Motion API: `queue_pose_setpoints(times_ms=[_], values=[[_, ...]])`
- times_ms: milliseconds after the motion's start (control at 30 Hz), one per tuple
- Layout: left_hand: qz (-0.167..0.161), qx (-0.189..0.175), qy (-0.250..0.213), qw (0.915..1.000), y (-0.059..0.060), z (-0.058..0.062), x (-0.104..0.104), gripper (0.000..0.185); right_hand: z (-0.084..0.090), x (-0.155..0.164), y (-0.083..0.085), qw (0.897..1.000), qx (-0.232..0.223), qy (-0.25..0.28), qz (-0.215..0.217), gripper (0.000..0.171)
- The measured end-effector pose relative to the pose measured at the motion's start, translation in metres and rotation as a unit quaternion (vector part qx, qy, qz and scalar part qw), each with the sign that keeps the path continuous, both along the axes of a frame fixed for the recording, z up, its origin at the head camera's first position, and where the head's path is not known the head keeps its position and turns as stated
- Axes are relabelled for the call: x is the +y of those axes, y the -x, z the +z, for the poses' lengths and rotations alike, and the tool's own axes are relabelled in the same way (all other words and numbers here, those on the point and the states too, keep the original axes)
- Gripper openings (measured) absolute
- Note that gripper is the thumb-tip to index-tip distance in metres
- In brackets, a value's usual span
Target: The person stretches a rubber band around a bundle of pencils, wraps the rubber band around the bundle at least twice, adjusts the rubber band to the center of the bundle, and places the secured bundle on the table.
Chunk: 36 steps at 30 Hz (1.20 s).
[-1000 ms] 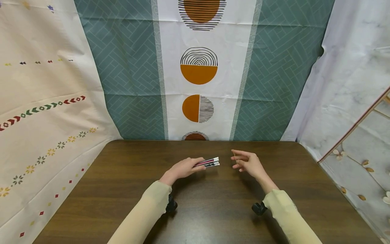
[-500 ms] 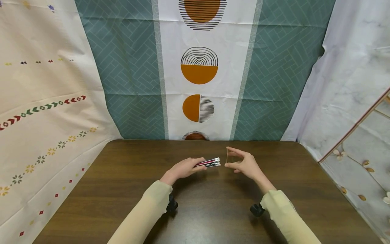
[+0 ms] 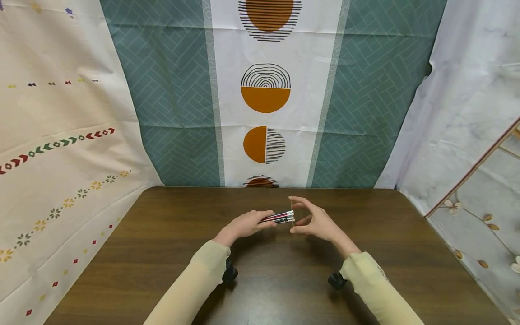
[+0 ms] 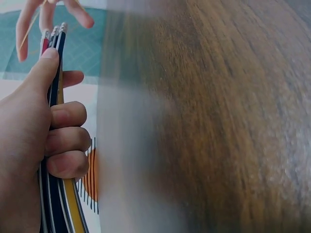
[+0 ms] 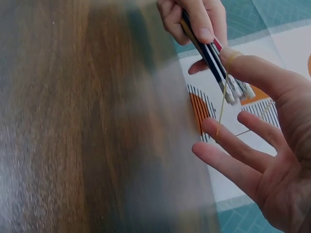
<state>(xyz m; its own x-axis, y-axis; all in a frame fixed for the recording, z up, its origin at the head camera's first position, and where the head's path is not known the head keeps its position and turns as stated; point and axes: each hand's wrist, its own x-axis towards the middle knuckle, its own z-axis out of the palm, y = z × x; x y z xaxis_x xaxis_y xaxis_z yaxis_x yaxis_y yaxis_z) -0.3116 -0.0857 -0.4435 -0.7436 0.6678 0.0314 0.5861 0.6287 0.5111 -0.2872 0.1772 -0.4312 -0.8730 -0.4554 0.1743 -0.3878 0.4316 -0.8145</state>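
Note:
My left hand (image 3: 248, 224) grips a small bundle of pencils (image 3: 280, 217), their white eraser ends pointing right. My right hand (image 3: 314, 221) stands just right of those ends, thumb and fingers spread. A thin tan rubber band (image 3: 291, 210) is stretched between its thumb and fingers, right at the pencil tips. In the right wrist view the rubber band (image 5: 223, 97) runs from the thumb to a finger across the pencils (image 5: 218, 63). The left wrist view shows my left hand (image 4: 34, 141) curled round the pencils (image 4: 53, 53), thumb along them.
The hands hover over a dark wooden table (image 3: 162, 253). Patterned cloths hang behind it and on both sides: a teal and white one (image 3: 264, 99) at the back, a cream one (image 3: 61, 135) to the left.
My right hand has moved left to the pencil ends and spread open, stretching the rubber band. The left hand and pencils have stayed in place.

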Motion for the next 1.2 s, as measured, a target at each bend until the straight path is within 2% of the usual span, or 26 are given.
queue_pose_setpoints(times_ms=[200, 367, 700, 1200], values=[[-0.009, 0.0, -0.001, 1.0, 0.002, 0.003, 0.001, 0.021, 0.0, -0.01, 0.002, 0.998, 0.067, -0.006, 0.005, 0.081], [-0.01, -0.004, 0.003, 0.9999, 0.002, 0.006, 0.003, 0.021, -0.001, -0.015, 0.003, 0.996, 0.093, -0.009, -0.004, 0.073], [-0.017, -0.009, -0.004, 0.9998, 0.0, 0.008, 0.003, 0.024, -0.002, -0.02, 0.002, 0.998, 0.064, 0.004, -0.005, 0.066], [-0.024, 0.0, 0.0, 0.9997, -0.001, 0.009, 0.003, 0.03, -0.005, -0.022, 0.002, 0.998, 0.065, -0.01, -0.012, 0.064]])
